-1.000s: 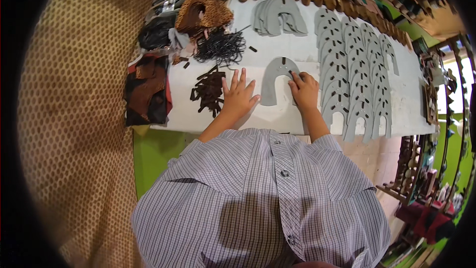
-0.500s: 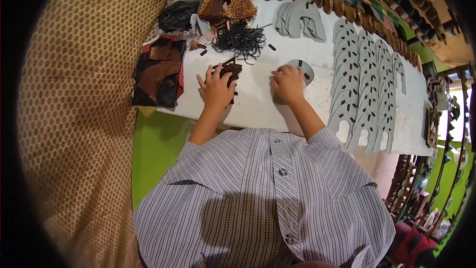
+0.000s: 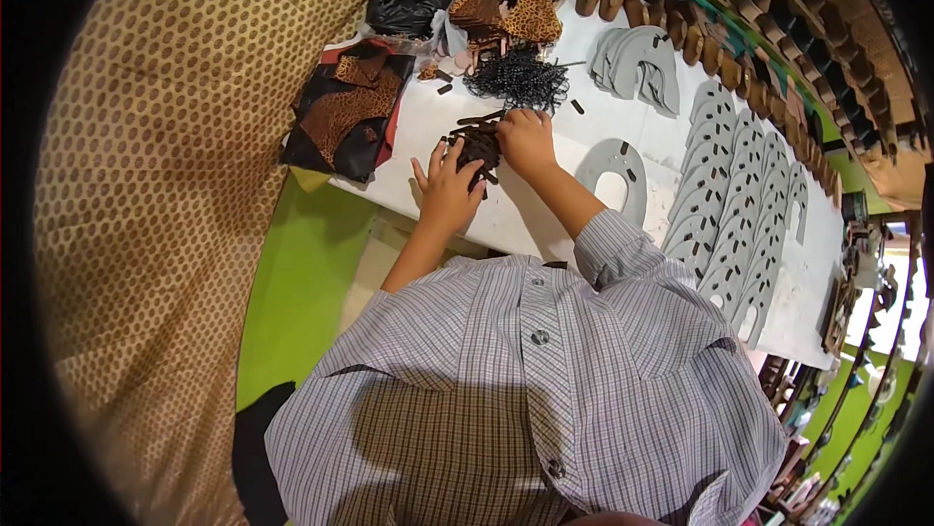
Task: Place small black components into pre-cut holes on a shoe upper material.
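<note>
A small heap of short dark brown strips [image 3: 477,143] lies on the white table between my hands. My left hand [image 3: 449,189] rests on the heap's near side, its fingers spread over the strips. At the heap's right edge, my right hand [image 3: 526,142] has its fingers bent down and drawn together among the strips; whatever is between the fingertips is hidden. To the right of that hand lies a single grey U-shaped piece [image 3: 632,179] with small dark strips on it.
Overlapping rows of grey U-shaped pieces [image 3: 713,171] cover the table's right side. Farther back are a grey stack [image 3: 664,64], leopard-print pieces [image 3: 540,5] and a tangle of black strands [image 3: 520,80]. Black and brown material [image 3: 350,122] lies left. Brown shoe forms [image 3: 693,42] line the back.
My right hand has left the grey U-shaped piece and come left to the brown strips. My left hand stays on the heap. The whole view has turned and shifted somewhat.
</note>
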A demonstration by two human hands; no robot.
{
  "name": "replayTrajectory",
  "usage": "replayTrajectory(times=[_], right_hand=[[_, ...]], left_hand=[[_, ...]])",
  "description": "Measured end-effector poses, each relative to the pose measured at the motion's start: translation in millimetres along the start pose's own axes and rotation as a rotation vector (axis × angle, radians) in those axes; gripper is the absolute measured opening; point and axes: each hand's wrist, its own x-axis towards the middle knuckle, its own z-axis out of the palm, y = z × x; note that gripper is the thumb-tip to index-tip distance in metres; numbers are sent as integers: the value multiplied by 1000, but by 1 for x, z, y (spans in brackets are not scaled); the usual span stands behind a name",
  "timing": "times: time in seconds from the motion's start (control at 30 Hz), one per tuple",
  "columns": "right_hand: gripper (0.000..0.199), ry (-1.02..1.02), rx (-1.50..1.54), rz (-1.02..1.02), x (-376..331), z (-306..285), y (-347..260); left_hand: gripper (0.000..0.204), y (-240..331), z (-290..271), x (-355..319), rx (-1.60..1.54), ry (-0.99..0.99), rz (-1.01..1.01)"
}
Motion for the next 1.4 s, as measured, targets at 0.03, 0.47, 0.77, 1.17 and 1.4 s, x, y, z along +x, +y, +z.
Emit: replayTrajectory(times=[0.03, 0.47, 0.77, 1.17, 1.4], right_hand=[[9, -1, 0, -5, 1, 1, 2], [19, -309, 550, 195, -35, -50, 54], [18, -177, 358, 392, -85, -89, 88], [22, 85, 293, 751, -125, -82, 148], [31, 82, 186, 693, -112, -69, 154]], left_hand=[[35, 1, 1, 0, -17, 12, 15], [34, 31, 5, 59, -288, 46, 158], [12, 85, 43, 92, -241, -262, 471], [13, 141, 88, 107, -153, -222, 215], [15, 142, 93, 110, -164, -229, 202]])
